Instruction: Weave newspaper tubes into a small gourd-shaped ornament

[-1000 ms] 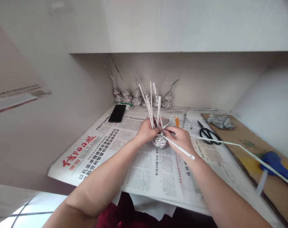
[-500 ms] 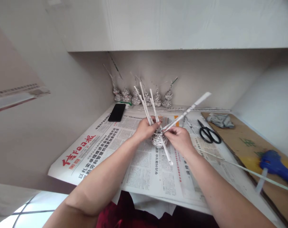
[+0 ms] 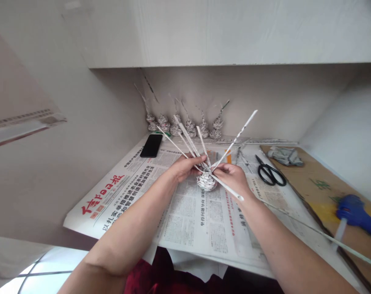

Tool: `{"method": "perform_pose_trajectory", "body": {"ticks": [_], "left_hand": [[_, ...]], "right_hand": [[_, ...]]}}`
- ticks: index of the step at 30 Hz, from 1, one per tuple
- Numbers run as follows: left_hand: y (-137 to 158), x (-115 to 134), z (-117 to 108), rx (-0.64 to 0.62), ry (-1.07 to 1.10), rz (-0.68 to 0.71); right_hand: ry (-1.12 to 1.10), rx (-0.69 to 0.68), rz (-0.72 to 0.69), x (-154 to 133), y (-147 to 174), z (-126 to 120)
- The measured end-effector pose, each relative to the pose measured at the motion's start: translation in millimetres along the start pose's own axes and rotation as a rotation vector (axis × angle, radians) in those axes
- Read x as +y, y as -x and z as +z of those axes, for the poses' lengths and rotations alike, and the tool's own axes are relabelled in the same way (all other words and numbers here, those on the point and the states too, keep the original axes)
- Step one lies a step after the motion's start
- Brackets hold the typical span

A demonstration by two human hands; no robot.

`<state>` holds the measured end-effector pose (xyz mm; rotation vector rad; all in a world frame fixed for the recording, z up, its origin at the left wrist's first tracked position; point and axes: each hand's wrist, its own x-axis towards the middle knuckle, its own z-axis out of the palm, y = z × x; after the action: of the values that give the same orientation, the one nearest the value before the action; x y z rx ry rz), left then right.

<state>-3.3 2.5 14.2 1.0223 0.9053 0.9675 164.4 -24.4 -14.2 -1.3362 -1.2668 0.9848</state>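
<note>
A small round body woven from rolled newspaper strips rests on the newspaper sheets, between my hands. Several paper tubes fan up and outward from its neck. My left hand is closed round the neck on the left, its thumb lying over the tube bases. My right hand pinches a paper tube at the right side of the neck. One tube points down to the right across that hand, and another rises to the upper right. My right fingertips are partly hidden.
Several finished woven gourds line the back wall. A black phone lies at left. Black-handled scissors, a crumpled grey cloth and a blue glue gun are at right, the latter two on cardboard. Loose paper tubes lie behind.
The woven piece has turned between my hands. The front tube has swung from pointing down toward me to pointing right, and another tube now sticks out to the left.
</note>
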Motion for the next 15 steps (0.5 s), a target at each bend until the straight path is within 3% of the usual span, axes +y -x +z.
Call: {"method": "perform_pose_trajectory", "body": {"ticks": [5, 8, 11, 15], "left_hand": [[8, 7, -13, -0.361, -0.051, 0.069], [10, 11, -19, -0.486, -0.190, 0.111], [11, 13, -22, -0.542, -0.342, 0.146], [10, 14, -24, -0.515, -0.416, 0.138]], "right_hand": [[-0.046, -0.025, -0.010, -1, -1, -3], [-0.067, -0.085, -0.009, -7, 1, -5], [-0.057, -0.155, -0.019, -16, 5, -5], [-0.024, -0.144, -0.066, -15, 4, -6]]}}
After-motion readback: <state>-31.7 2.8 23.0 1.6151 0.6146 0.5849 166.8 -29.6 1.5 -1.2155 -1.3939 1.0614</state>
